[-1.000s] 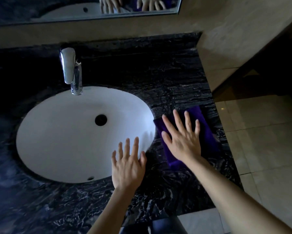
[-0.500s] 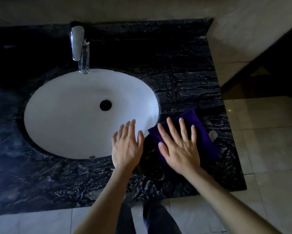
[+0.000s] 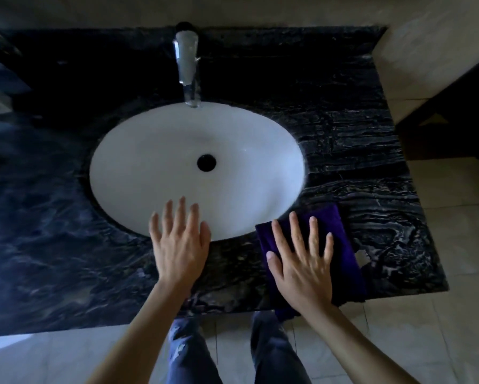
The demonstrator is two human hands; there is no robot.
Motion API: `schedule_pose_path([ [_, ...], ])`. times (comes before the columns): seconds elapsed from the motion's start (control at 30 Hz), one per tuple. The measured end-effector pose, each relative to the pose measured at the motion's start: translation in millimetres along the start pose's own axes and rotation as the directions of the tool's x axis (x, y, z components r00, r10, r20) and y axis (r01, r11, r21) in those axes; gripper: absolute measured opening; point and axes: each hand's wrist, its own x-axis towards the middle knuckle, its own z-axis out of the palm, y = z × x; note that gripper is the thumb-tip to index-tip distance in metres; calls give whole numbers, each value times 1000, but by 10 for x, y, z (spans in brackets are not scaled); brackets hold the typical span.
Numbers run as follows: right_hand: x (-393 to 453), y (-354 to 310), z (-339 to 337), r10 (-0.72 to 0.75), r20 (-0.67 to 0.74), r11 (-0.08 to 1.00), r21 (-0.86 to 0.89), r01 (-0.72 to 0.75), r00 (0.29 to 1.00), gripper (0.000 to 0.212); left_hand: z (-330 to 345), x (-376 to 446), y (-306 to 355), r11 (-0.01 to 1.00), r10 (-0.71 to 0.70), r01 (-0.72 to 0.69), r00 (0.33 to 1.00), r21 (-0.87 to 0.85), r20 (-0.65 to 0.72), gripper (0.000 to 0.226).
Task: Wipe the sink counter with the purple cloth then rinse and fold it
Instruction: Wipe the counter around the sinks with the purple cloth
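Two hands out flat. Right hand [image 3: 302,261], fingers spread, presses the folded purple cloth [image 3: 340,245] onto the dark veined marble counter [image 3: 371,167], near right of the white oval basin [image 3: 177,162]. Left hand [image 3: 178,242] rests open at the basin's near rim. Wiping step underway, I judge; next, sweep the uncovered counter left.

I see a glossy black marble-like counter [image 3: 357,151] veined in white, a smooth glazed white basin [image 3: 149,162], a shiny chromed metal tap [image 3: 187,62], a soft matt purple cloth [image 3: 340,245] and pale, smooth floor tiles [image 3: 454,245].
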Motion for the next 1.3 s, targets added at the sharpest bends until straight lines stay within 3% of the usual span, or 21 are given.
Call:
schedule_pose_path([
  [0.1, -37, -546, 25, -5, 6, 1000, 1, 5, 1000, 65, -31, -104, -704, 999, -41, 41, 999, -11, 0, 50],
  [0.27, -50, -1684, 27, -89, 29, 995, 46, 88, 996, 65, -172, -96, -1637, 984, -77, 63, 994, -166, -82, 46],
  [0.5, 142, -3288, 27, -343, 41, 933, 132, 336, 938, 68, -341, 30, -2804, 952, -224, 191, 967, -238, -121, 46],
  [0.6, 359, -3658, 9, -436, 65, 896, 131, 425, 898, 66, -346, -17, -3005, 955, -208, 181, 973, -235, -98, 47],
  [0.77, 283, -3223, 46, -481, 24, 875, 88, 477, 877, 57, -331, -34, -3067, 966, -162, 140, 983, -218, -85, 48],
  [0.93, -7, -2115, 57, -195, 41, 981, 14, 195, 980, 58, -339, -29, -3067, 961, -176, 154, 982, -228, -76, 47],
  [1.03, -140, -1611, 0, 4, 67, 1000, -23, -3, 998, 59, -341, -31, -3062, 959, -172, 149, 982, -240, -76, 47],
  [1.2, -169, -1864, 26, 237, 58, 972, -18, -236, 970, 62, -321, -14, -2993, 959, -195, 172, 977, -226, -82, 50],
  [1.3, -144, -2356, 67, 104, 42, 994, 18, -104, 994, 64, -327, -10, -2985, 958, -194, 172, 978, -230, -77, 51],
])
